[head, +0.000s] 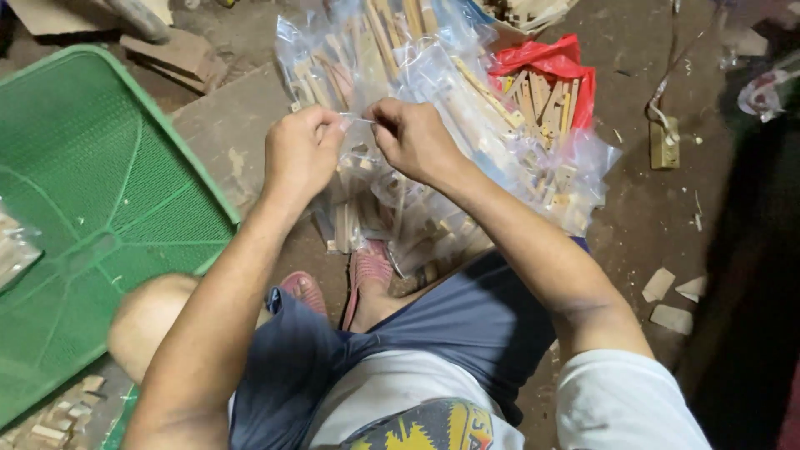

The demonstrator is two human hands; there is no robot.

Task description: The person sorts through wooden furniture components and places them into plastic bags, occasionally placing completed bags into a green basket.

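Both my hands are raised over a heap of clear plastic bags [433, 75] filled with small wooden pieces. My left hand [302, 150] and my right hand [410, 137] pinch the top edge of one clear bag [360, 179] between them, fingers closed on the plastic. That bag hangs down in front of my knees and holds several light wooden sticks. My arms hide part of the pile below.
A large green plastic tray [92, 200] lies at the left, with a clear bag at its left edge. A red bag [554, 58] of wooden sticks sits behind the heap. Wood offcuts [671, 300] lie on the dirty floor at right. My pink sandals [367, 271] are below.
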